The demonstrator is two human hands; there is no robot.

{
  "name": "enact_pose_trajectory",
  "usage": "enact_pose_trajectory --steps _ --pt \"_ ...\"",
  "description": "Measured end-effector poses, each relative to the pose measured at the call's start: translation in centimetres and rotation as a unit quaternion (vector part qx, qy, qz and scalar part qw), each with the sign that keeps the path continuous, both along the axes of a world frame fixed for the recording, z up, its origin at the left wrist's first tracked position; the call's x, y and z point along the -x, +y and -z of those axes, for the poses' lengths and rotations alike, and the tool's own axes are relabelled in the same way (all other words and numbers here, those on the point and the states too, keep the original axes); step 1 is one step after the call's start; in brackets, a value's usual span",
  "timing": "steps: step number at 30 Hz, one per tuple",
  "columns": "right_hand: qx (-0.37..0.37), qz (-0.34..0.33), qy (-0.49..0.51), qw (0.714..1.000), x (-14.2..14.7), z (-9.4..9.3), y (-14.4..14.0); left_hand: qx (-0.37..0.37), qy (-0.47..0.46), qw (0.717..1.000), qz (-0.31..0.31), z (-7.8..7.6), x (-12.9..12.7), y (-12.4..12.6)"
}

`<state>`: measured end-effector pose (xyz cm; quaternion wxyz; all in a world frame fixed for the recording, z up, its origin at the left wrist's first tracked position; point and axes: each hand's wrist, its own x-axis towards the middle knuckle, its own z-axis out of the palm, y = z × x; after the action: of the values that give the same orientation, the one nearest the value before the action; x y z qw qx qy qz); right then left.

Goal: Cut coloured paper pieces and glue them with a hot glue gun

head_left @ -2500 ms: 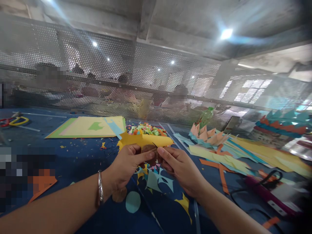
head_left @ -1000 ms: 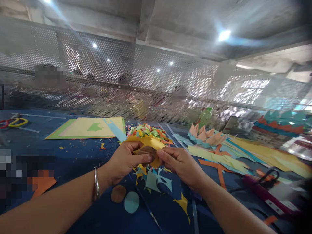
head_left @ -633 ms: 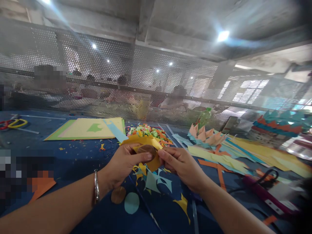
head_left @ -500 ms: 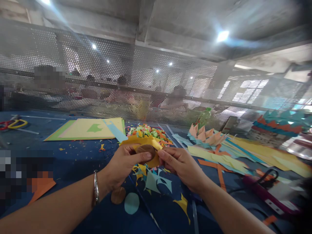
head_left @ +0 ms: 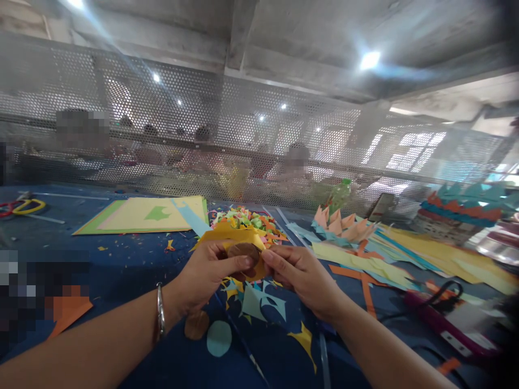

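Observation:
My left hand (head_left: 206, 273) and my right hand (head_left: 302, 275) meet above a dark blue table (head_left: 133, 259). Between their fingertips they pinch a yellow paper cut-out (head_left: 227, 235) with a brown paper disc (head_left: 242, 251) pressed on its front. My left thumb lies over the disc's lower edge. A metal bangle (head_left: 160, 316) circles my left wrist. Under the hands lie a light blue cut shape (head_left: 263, 302), a brown circle (head_left: 197, 326) and a teal circle (head_left: 219, 338).
Stacked coloured sheets (head_left: 150, 213) lie far left, a scrap heap (head_left: 247, 219) behind the hands, long paper strips (head_left: 389, 254) to the right. Scissors (head_left: 20, 206) rest at the far left edge. A pink tool with a black cord (head_left: 446, 319) sits right. Perforated screen (head_left: 243, 140) borders the table; people sit beyond.
The yellow paper was stretched out flat 2.5 s ago; now it is bunched closer between the fingers with the brown disc showing on its front. Both hands stay in place.

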<state>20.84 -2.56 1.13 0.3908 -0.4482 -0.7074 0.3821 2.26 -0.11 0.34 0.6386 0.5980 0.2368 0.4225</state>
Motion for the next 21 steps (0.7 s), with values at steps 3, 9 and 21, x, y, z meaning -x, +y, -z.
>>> enact_pose_trajectory --steps 3,9,21 --pt "-0.001 0.004 -0.004 1.0 -0.02 0.0 -0.01 -0.02 0.01 1.0 -0.011 0.03 0.13 0.09" --pt "-0.009 0.006 -0.002 1.0 -0.06 0.05 0.01 -0.04 0.014 0.999 -0.006 0.32 0.22 0.35" --pt "-0.025 -0.004 -0.053 0.998 -0.3 -0.32 -0.05 -0.05 0.015 0.998 0.042 0.35 0.63 0.83"
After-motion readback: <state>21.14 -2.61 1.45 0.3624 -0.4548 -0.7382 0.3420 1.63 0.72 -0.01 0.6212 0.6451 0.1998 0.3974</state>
